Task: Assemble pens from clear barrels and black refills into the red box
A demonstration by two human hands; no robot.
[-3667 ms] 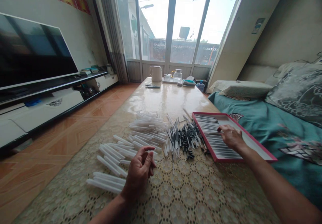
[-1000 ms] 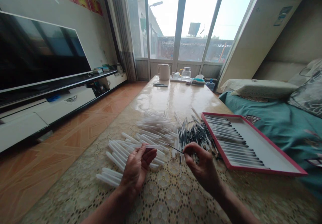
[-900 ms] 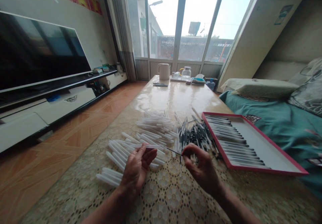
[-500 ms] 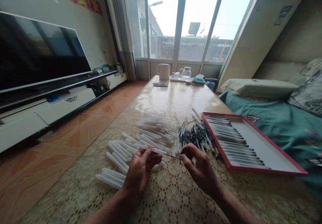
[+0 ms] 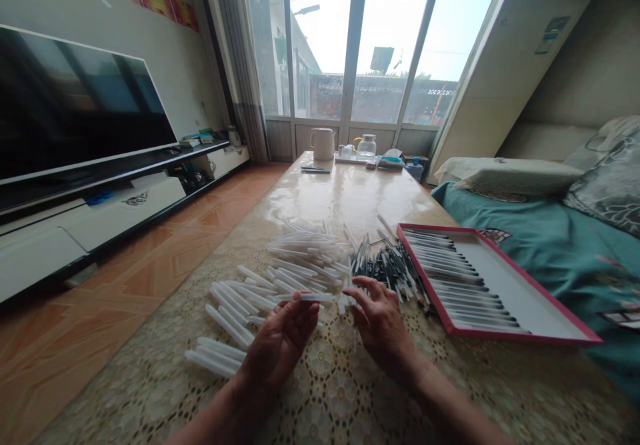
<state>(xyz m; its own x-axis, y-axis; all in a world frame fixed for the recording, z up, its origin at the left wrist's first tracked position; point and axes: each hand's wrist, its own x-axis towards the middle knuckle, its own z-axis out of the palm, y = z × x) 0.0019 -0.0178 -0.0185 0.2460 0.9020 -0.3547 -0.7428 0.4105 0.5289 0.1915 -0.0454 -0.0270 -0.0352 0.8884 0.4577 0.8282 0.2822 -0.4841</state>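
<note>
My left hand (image 5: 283, 335) is closed on a translucent white pen barrel (image 5: 319, 297), pinched between thumb and fingers and pointing to the right. My right hand (image 5: 384, 321) is a short gap from the barrel's right end, fingers apart, with nothing visible in them. Just beyond that hand lies a heap of dark-tipped pen parts (image 5: 390, 263), partly hidden by the fingers. More white pen barrels (image 5: 300, 268) are piled loosely beyond and left of my left hand. Some barrels (image 5: 215, 355) lie beside its wrist.
A red-rimmed shallow box (image 5: 545, 295) at the right holds a row of pens (image 5: 465, 278). The patterned tablecloth (image 5: 330, 391) covers the table. At the far end stand a beige jug (image 5: 323, 145), a glass pitcher (image 5: 367, 147) and a tissue pack (image 5: 391, 160). A sofa (image 5: 540, 231) adjoins the right side.
The thin dark refill that my right hand held at the barrel's end is no longer seen outside it. My right hand has opened its fingers; my left hand still holds the barrel.
</note>
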